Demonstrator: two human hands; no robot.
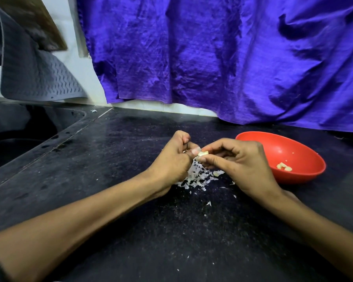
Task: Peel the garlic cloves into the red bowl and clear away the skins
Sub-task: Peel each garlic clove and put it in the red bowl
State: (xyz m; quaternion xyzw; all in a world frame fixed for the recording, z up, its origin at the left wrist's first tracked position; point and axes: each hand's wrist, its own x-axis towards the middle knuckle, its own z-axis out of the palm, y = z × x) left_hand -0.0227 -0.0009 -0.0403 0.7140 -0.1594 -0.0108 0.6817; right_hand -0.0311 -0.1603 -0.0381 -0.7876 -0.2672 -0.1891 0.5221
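Observation:
My left hand (172, 159) and my right hand (238, 162) meet above the dark counter, both pinching one pale garlic clove (203, 153) between thumb and fingertips. Under them lies a heap of white garlic skins (196, 177). The red bowl (306, 176) stands just right of my right hand, with a few peeled cloves (284, 166) on its bottom. Another pale piece (217, 173) lies on the counter below my right hand's fingers.
The black counter (130, 159) carries scattered skin flakes toward the front. A dark sink (18, 139) is sunk in at the left. A grey ribbed mat (39, 78) hangs at the back left, and a purple cloth (222, 58) covers the wall behind.

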